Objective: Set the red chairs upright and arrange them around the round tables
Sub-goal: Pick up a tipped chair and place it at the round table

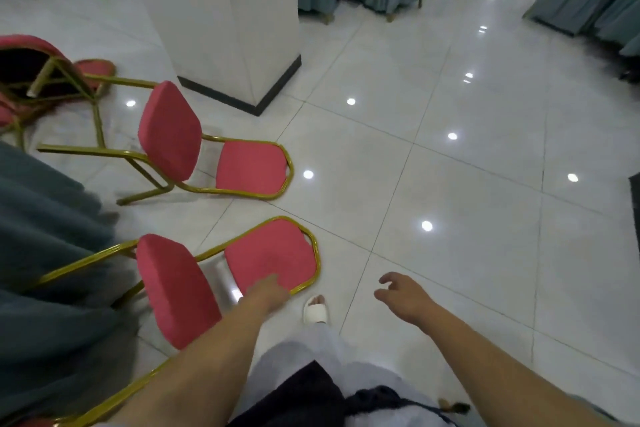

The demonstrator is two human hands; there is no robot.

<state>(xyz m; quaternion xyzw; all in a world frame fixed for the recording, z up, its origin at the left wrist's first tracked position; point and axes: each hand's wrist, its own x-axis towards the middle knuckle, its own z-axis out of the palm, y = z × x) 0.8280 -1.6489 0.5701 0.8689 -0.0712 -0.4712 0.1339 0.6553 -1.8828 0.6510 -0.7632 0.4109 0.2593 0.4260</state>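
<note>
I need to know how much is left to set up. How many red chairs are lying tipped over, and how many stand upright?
Red chairs tipped over on the floor: 3 (nearest, middle, far left, only partly in frame)
Red chairs upright: 0
Total red chairs in view: 3

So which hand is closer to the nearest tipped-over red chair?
The left. The left hand is at the backrest edge of the nearest red chair, seemingly touching it. The right hand hangs open over bare floor, off to the chair's right.
</note>
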